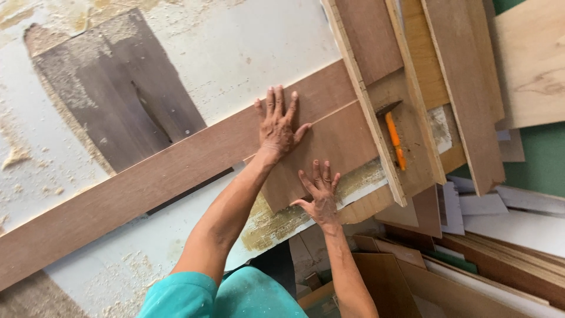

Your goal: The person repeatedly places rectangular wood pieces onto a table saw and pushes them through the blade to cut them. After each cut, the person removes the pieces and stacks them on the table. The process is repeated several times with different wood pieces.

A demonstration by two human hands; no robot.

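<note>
Hands, left hand and right hand, press flat, fingers spread, on brown boards.

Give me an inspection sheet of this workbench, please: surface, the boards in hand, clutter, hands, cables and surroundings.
Surface: white table top, dusted with sawdust, with a dark worn patch holding a slot.
Job's things: long brown board lying diagonally; shorter brown panel beside it.
Clutter: orange-handled hammer resting on a wooden frame; sawdust heaps at the table edge.
Hands: left hand flat, spanning the board and panel; right hand flat on the panel; both open, holding nothing.
Cables: nothing seen.
Surroundings: stacked plywood offcuts lower right, planks upper right, green floor.
</note>
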